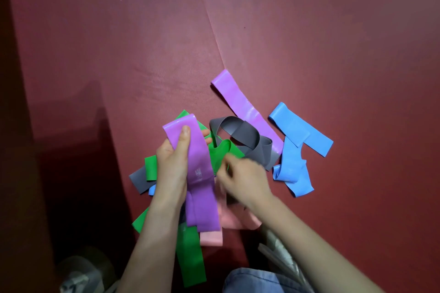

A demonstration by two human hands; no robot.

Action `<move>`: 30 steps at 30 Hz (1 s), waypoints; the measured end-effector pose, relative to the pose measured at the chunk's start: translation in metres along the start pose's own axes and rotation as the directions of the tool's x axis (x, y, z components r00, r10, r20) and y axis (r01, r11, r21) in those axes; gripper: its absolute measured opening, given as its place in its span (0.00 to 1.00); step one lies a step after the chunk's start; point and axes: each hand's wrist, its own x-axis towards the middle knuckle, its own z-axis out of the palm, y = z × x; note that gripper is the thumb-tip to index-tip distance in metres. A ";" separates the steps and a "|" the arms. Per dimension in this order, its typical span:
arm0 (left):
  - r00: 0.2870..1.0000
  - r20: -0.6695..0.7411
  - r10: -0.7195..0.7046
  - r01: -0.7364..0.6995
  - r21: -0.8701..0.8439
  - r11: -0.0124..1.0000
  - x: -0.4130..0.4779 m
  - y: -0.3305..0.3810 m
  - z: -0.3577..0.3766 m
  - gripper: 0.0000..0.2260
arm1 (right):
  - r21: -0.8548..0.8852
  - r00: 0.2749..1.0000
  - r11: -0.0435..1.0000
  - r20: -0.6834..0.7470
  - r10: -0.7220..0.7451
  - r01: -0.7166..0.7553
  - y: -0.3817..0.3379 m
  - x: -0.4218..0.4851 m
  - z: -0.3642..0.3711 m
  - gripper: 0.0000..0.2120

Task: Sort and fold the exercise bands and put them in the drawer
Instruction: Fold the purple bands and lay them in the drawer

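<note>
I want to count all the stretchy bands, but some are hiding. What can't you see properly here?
Head view, the only view:
- Right hand: blurred by motion, so its grip on the green band is unclear.
- Pink band: mostly covered by the held purple band and the right hand.
- Small blue piece: hidden behind the left hand.
- Print on the held purple band: too small to read.
- Drawer: not in view.

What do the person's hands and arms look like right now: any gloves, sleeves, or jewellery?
Both hands, left hand and right hand, are bare: no gloves, rings or watch visible. Forearms are uncovered to the frame edge, no sleeves showing. The right hand is motion-blurred, so fine detail there is unclear.
</note>
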 end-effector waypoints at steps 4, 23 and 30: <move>1.000 0.006 -0.011 0.011 0.010 1.000 -0.001 -0.002 0.005 0.12 | 0.407 0.957 0.913 -0.251 0.148 -0.034 0.011 0.043 -0.023 0.03; 0.998 0.010 -0.057 0.057 -0.012 0.998 -0.001 -0.006 0.006 0.11 | 0.324 0.944 0.940 -0.262 0.201 -0.110 0.014 0.151 -0.018 0.10; 0.997 -0.018 -0.073 0.072 -0.058 0.996 0.001 -0.011 0.002 0.09 | 0.460 0.994 0.885 -0.108 -0.028 0.075 0.010 0.124 -0.021 0.05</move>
